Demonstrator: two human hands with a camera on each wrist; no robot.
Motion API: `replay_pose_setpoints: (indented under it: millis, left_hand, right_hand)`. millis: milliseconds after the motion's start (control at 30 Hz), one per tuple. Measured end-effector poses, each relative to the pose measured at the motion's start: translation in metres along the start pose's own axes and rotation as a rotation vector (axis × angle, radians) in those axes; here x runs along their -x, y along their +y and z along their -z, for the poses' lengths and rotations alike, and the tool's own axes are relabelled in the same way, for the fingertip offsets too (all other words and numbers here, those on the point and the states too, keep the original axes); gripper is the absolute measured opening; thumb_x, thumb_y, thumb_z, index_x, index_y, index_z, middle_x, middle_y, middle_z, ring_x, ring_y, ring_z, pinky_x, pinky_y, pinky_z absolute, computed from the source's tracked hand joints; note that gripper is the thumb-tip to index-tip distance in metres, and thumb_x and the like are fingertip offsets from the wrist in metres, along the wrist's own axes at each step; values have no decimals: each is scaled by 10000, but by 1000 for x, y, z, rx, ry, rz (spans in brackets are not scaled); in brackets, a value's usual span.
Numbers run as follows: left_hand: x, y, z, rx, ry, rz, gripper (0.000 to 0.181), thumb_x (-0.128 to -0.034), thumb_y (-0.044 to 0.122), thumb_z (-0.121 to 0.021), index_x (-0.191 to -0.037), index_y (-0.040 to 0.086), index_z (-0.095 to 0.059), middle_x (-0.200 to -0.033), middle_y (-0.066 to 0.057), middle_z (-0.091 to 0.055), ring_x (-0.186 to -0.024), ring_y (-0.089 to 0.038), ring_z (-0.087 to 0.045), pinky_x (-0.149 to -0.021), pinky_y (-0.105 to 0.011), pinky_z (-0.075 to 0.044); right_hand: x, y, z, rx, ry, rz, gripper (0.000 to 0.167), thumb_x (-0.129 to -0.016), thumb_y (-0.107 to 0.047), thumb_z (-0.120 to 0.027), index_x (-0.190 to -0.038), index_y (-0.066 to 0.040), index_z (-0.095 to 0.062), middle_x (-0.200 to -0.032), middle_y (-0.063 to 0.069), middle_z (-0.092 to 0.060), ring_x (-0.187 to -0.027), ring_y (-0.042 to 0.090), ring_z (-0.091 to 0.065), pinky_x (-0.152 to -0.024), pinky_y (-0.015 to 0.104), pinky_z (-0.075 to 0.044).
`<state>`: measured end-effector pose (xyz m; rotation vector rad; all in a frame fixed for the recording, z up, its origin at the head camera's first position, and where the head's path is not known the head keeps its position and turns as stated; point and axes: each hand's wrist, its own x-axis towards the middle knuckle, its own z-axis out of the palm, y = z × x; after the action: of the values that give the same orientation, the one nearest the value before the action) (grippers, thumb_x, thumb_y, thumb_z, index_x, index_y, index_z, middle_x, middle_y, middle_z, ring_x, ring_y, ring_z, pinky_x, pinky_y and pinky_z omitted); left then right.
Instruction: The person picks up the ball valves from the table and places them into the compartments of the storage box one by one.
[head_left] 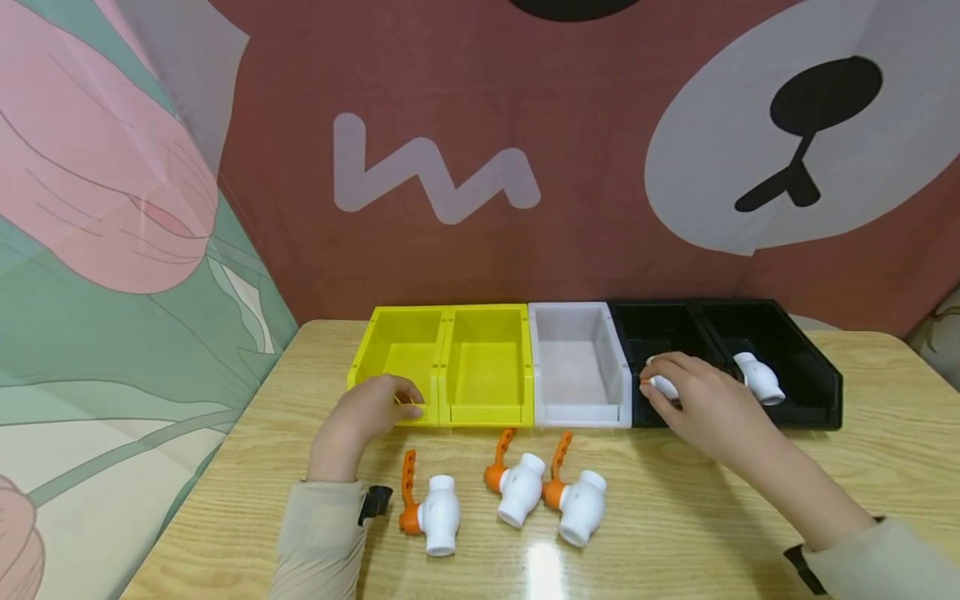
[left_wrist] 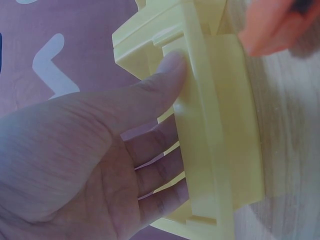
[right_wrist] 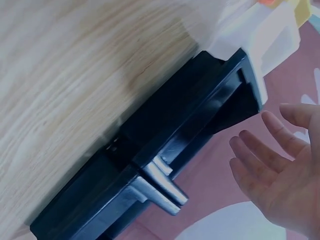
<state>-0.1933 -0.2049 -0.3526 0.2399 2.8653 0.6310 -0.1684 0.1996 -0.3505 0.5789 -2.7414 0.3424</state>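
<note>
My left hand (head_left: pixel 369 410) is at the front of the leftmost yellow bin (head_left: pixel 408 346). In the left wrist view the thumb (left_wrist: pixel 172 62) lies on the front rim and the other fingers reach behind the wall, holding it. My right hand (head_left: pixel 705 404) hovers over the inner black bin (head_left: pixel 656 321). In the head view a white valve (head_left: pixel 663 387) shows beside its thumb, partly hidden. The right wrist view shows that hand (right_wrist: pixel 277 175) with fingers spread and nothing in it. Three white ball valves with orange handles, a left one (head_left: pixel 441 517), a middle one (head_left: pixel 521 490) and a right one (head_left: pixel 582 508), lie on the table.
A second yellow bin (head_left: pixel 486 358) and a white bin (head_left: pixel 573 358) stand in the same row. In the outer black bin (head_left: pixel 806 367) lies another white valve (head_left: pixel 759 379). The wooden table (head_left: pixel 247 500) meets a printed cloth backdrop (head_left: pixel 465 267) behind the bins.
</note>
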Motion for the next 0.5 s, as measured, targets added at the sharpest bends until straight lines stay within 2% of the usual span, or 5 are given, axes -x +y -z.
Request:
replay_pose_setpoints:
  millis: [267,500]
  left_hand:
    - [1,0,0,4,0,2,140,-928,170,-708,-1055,119,-740,-1017,-39,-676,-918,-220,-617,-833,-425,-512]
    - [1,0,0,-5,1,5,138,-929,175,-707,-1053,122,-740,-1015,-35,-676,-909,-216,-615,-829,-422,-513]
  right_hand:
    - [10,-16,2,-19,-2,4,199,-901,-193,-738,-1066,-87,-705,-1176,157,-660,-1094,364,-629,-817,541,-537]
    - [17,-26,0,-45,5,58,181,-882,-187,-761,-1034,-109,-705,-1162,129,-670,-1088,336,-643,-824,529,-543]
